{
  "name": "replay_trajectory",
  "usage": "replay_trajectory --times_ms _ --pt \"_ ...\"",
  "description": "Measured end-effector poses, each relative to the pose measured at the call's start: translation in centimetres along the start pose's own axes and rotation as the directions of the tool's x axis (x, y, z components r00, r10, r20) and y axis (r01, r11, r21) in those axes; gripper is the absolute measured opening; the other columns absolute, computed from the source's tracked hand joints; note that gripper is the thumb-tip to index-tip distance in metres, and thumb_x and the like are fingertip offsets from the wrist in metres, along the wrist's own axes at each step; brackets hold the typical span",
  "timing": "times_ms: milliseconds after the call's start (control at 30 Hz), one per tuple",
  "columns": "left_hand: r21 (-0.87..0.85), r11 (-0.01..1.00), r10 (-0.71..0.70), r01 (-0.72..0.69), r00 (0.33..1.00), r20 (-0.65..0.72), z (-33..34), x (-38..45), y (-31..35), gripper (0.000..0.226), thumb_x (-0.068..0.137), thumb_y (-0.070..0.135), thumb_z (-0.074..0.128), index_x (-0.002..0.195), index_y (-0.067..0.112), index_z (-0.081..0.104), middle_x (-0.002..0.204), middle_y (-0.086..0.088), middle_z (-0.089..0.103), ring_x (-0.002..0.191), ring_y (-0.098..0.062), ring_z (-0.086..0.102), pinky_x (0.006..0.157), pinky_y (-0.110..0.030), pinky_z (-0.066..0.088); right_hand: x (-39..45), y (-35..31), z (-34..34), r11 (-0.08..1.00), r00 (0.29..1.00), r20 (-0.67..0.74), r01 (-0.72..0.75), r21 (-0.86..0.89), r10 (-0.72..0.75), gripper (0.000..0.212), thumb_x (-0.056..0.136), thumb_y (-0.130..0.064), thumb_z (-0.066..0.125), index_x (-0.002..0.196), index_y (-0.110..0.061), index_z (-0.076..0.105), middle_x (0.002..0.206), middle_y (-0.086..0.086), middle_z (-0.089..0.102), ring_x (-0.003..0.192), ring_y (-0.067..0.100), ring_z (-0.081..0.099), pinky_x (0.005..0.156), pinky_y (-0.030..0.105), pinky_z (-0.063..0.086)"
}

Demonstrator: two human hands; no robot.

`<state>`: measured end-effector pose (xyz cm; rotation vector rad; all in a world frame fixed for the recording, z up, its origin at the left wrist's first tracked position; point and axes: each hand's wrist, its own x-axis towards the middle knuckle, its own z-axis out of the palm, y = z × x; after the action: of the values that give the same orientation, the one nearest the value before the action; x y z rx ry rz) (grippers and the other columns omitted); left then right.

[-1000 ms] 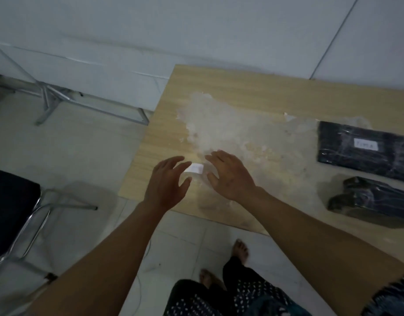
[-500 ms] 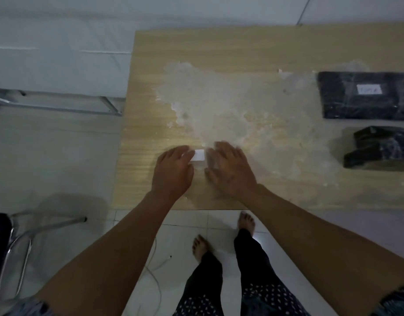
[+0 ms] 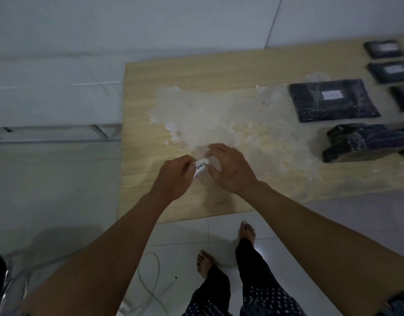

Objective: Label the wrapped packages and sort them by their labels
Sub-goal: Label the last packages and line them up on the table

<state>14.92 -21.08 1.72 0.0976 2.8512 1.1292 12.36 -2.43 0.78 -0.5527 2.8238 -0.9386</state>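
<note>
Far left, off the tabletop: a metal frame (image 3: pixel 59 133) runs along the wall, and a white cable (image 3: pixel 150 281) loops on the floor tiles by your bare feet.

Your left hand (image 3: pixel 173 176) is over the near part of the tabletop (image 3: pixel 141 156), toward its left edge. Fingers curled in, thumb and fingertips pinching the left end of a small white label (image 3: pixel 201 168). The label has dark writing on it, too blurred to read, and it is tilted, lifted off the wood.

Your right hand (image 3: pixel 230 169) sits just beside it, fingers loosely bent, fingertips at the label's right end. Cannot tell if it actually grips the label or only touches it.

Behind both hands a big whitish scuffed patch (image 3: pixel 219 119) covers the middle of the tabletop.

Right side: a flat dark wrapped package (image 3: pixel 333 100) with a white label on top lies toward the far edge. Nearer you, a bulkier dark wrapped package (image 3: pixel 365 142), no label visible on it. At the far right corner, two smaller labelled packages (image 3: pixel 383 49) and (image 3: pixel 390 70), and another dark one (image 3: pixel 403 98) cut off by the frame edge.
</note>
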Motion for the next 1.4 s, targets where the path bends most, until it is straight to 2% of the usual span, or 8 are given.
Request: replay_trajectory --times_ms 333,533,700,867,967,1167,1300,1400 --pt "-0.042 0.992 0.119 -0.122 0.989 -0.085 1.0 0.4 6.8 0.009 0.082 0.022 0.067 0.087 0.017 0.063 0.068 0.01 0.061 0.061 -0.005 0.057 0.055 -0.015 0.04 -3.6 1.4 -8.4 0.977 0.967 -0.176 -0.164 0.133 0.186 0.009 0.078 -0.019 0.069 0.085 -0.023 0.064 0.112 -0.005 0.065 0.103 0.021 0.061 0.095 0.042 0.048" --pt "-0.171 0.985 0.005 -0.014 0.999 -0.054 5.0 1.0 13.4 0.013 0.083 0.023 0.072 0.075 0.018 0.062 0.063 0.01 0.058 0.059 0.003 0.053 0.054 -0.008 0.035 -7.5 5.2 -13.7 0.923 0.91 -0.246 -0.263 0.281 0.334 0.008 0.081 -0.026 0.069 0.085 -0.026 0.061 0.093 -0.011 0.066 0.091 0.013 0.062 0.084 0.034 0.052" --pt "-0.657 0.687 -0.297 0.311 0.945 0.137 9.5 0.8 20.6 0.013 0.083 0.024 0.074 0.074 0.018 0.068 0.077 -0.001 0.067 0.077 -0.014 0.062 0.073 -0.032 0.05 -11.0 8.6 -17.0 0.776 0.807 -0.263 -0.333 0.536 0.529 0.025 0.082 -0.031 0.079 0.099 -0.02 0.064 0.095 -0.007 0.067 0.09 0.005 0.062 0.078 0.016 0.046" --pt "-0.707 0.587 -0.307 0.395 0.916 0.257 14.3 -0.3 26.8 0.006 0.086 0.023 0.072 0.083 0.019 0.071 0.086 -0.002 0.068 0.084 -0.013 0.061 0.077 -0.03 0.048 -13.9 11.9 -20.0 0.704 0.807 -0.227 -0.294 0.646 0.545 0.008 0.085 -0.02 0.074 0.084 -0.015 0.069 0.086 -0.004 0.071 0.081 0.008 0.065 0.075 0.019 0.048" --pt "-0.664 0.643 -0.309 0.381 0.923 0.231 17.0 -0.3 29.0 0.002 0.085 0.02 0.073 0.086 0.02 0.072 0.083 0.001 0.068 0.081 -0.013 0.06 0.072 -0.026 0.045 -15.5 14.0 -22.2 0.749 0.812 -0.245 -0.314 0.584 0.531 0.01 0.086 -0.02 0.073 0.08 -0.015 0.067 0.083 -0.006 0.069 0.078 0.008 0.064 0.07 0.02 0.048" --pt "-0.307 0.949 -0.072 0.072 0.997 0.012 19.9 1.5 32.4 0.058 0.076 0.03 0.081 0.129 0.022 0.057 0.11 0.007 0.063 0.099 -0.007 0.06 0.087 -0.018 0.047 -17.9 20.0 -26.4 0.905 0.884 -0.211 -0.381 0.189 0.417 0.013 0.079 -0.033 0.068 0.071 -0.028 0.059 0.077 -0.009 0.067 0.077 0.014 0.064 0.073 0.035 0.055" --pt "-0.168 0.96 0.215 -0.225 0.974 -0.078 20.6 4.0 34.1 0.042 0.074 0.026 0.083 0.112 0.017 0.067 0.1 0.008 0.069 0.091 -0.002 0.064 0.084 -0.012 0.049 -17.2 22.4 -28.9 0.924 0.92 -0.124 -0.38 -0.053 0.371 0.01 0.079 -0.037 0.065 0.082 -0.028 0.062 0.087 -0.001 0.068 0.082 0.023 0.063 0.071 0.034 0.053" --pt "-0.072 0.958 0.273 -0.277 0.96 -0.058 21.3 6.2 34.8 0.018 0.078 0.025 0.079 0.092 0.017 0.074 0.085 0.006 0.073 0.076 -0.002 0.065 0.073 -0.017 0.053 -15.9 23.7 -30.4 0.924 0.935 -0.079 -0.354 -0.145 0.346 0.011 0.081 -0.037 0.066 0.085 -0.028 0.062 0.091 0.001 0.067 0.083 0.025 0.063 0.068 0.031 0.05"
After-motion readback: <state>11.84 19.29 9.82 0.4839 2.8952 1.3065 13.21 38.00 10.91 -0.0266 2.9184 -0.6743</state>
